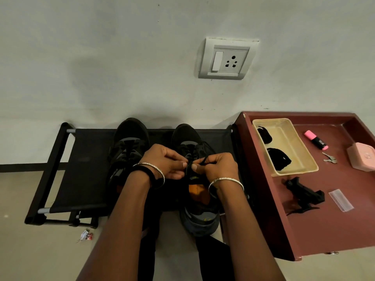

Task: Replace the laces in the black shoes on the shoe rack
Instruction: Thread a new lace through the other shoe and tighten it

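Left grip [168, 163] and right grip [220, 168] are both closed in a pinch, thumb against fingers, on the black lace [190, 166] over the tongue of the right shoe [187, 136]. That shoe sits toward the right end of the rack [85, 157], heel past the front edge; the left shoe [129, 132] is just beside it, mid-rack, toe to the wall. On the desk [324, 230] right of the rack, a tray [273, 119] near the back-left corner holds two black bundles [279, 159].
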